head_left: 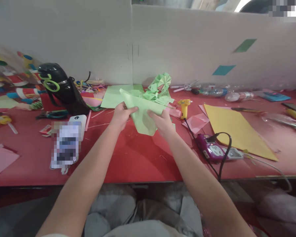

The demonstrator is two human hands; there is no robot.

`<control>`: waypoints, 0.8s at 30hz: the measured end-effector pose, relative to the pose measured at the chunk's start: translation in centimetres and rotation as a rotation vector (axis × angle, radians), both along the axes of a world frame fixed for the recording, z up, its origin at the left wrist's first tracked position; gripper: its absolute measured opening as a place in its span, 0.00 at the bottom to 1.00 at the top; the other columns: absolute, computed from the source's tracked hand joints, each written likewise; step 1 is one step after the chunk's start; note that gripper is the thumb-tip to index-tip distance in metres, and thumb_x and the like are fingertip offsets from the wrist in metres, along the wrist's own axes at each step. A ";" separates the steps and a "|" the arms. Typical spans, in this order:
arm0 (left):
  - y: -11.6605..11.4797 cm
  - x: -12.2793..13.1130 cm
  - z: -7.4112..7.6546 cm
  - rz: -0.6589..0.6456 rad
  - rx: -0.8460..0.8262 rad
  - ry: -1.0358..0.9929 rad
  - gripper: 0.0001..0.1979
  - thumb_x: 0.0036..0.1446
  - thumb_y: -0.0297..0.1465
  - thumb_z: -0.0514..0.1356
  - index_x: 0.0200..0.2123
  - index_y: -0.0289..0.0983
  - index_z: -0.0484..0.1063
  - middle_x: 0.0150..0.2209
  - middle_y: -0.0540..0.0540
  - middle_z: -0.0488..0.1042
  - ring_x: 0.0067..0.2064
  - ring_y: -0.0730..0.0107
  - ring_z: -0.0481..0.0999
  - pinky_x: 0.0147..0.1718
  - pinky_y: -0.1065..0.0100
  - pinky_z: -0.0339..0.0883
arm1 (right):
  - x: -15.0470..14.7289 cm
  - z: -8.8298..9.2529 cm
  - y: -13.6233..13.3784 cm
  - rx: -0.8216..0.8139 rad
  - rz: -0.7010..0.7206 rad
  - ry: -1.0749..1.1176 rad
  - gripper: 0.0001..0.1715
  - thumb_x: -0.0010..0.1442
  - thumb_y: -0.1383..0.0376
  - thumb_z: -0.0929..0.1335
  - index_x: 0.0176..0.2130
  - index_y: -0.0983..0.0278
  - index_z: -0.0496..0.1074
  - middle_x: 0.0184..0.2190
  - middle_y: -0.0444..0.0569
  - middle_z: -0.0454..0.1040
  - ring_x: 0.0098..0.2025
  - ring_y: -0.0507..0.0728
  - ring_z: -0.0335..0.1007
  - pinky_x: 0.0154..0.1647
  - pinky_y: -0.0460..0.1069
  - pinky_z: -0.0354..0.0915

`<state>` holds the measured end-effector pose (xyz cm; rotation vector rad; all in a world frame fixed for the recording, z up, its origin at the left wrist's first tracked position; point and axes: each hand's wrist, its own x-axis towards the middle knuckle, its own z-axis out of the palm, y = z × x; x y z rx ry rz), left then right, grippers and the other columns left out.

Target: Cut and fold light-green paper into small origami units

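Between my two hands, a light green sheet of paper [144, 120] is held up above the red tabletop, bent and partly folded. My left hand [122, 115] pinches its left side, thumb on top. On the right side, my right hand [161, 121] grips it with the thumb pressed on the face; the other fingers are behind the paper. Just beyond lie folded green paper pieces [160, 85], some shaped like fans. Flat green sheets [111, 95] rest behind my left hand.
A yellow glue gun [184, 108] stands right of my hands, near pink paper [196, 123], a yellow sheet [236, 131] and a purple power strip [208, 151]. Leftward are a black bottle [64, 89], pliers [53, 114] and a phone [66, 144]. A white partition [88, 39] rises behind.
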<state>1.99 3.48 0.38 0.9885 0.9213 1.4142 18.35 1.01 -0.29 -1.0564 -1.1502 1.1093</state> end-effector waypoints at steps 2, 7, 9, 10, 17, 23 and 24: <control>0.0 0.3 0.0 0.027 -0.009 -0.003 0.22 0.35 0.27 0.73 0.37 0.34 0.73 0.38 0.42 0.80 0.41 0.57 0.79 0.42 0.57 0.73 | 0.0 0.2 -0.1 -0.033 -0.046 0.014 0.24 0.50 0.49 0.74 0.38 0.64 0.76 0.36 0.52 0.79 0.38 0.60 0.77 0.41 0.55 0.72; -0.3 0.6 0.3 -0.019 0.013 -0.026 0.23 0.35 0.24 0.70 0.39 0.34 0.72 0.39 0.42 0.80 0.43 0.54 0.80 0.47 0.53 0.73 | 0.4 0.2 0.2 0.034 -0.081 0.027 0.18 0.49 0.52 0.75 0.32 0.64 0.75 0.28 0.47 0.77 0.30 0.55 0.73 0.32 0.50 0.68; -0.3 0.7 0.3 -0.019 0.018 -0.057 0.22 0.36 0.23 0.70 0.39 0.34 0.72 0.38 0.42 0.80 0.44 0.53 0.80 0.48 0.53 0.72 | 0.5 0.2 0.1 0.022 -0.068 -0.009 0.16 0.49 0.54 0.75 0.29 0.64 0.74 0.26 0.45 0.75 0.28 0.54 0.71 0.30 0.49 0.66; -0.3 0.8 0.2 -0.007 0.017 -0.075 0.22 0.36 0.24 0.70 0.38 0.33 0.72 0.38 0.42 0.80 0.44 0.53 0.80 0.48 0.53 0.72 | 0.5 0.2 0.1 0.007 -0.071 -0.033 0.15 0.49 0.55 0.75 0.29 0.64 0.73 0.25 0.44 0.75 0.28 0.54 0.71 0.29 0.48 0.66; 0.4 0.6 -0.8 0.106 0.014 -0.051 0.19 0.36 0.27 0.73 0.34 0.34 0.74 0.35 0.43 0.80 0.38 0.57 0.79 0.41 0.57 0.73 | 0.4 0.1 0.0 -0.157 0.075 0.029 0.17 0.42 0.61 0.78 0.33 0.63 0.75 0.29 0.47 0.79 0.31 0.57 0.76 0.33 0.51 0.71; 0.4 0.5 -0.9 0.105 0.005 -0.046 0.20 0.34 0.25 0.72 0.34 0.34 0.74 0.34 0.44 0.79 0.36 0.59 0.79 0.40 0.57 0.73 | 0.4 0.0 0.5 -0.270 0.042 0.145 0.21 0.43 0.58 0.78 0.38 0.61 0.76 0.29 0.46 0.79 0.29 0.55 0.75 0.28 0.49 0.69; 0.4 0.6 -0.9 0.100 0.007 -0.048 0.20 0.34 0.25 0.73 0.34 0.34 0.74 0.34 0.44 0.79 0.37 0.58 0.79 0.40 0.58 0.73 | 0.4 0.0 0.6 -0.272 0.038 0.158 0.20 0.44 0.56 0.77 0.36 0.62 0.76 0.29 0.46 0.79 0.28 0.54 0.75 0.28 0.49 0.68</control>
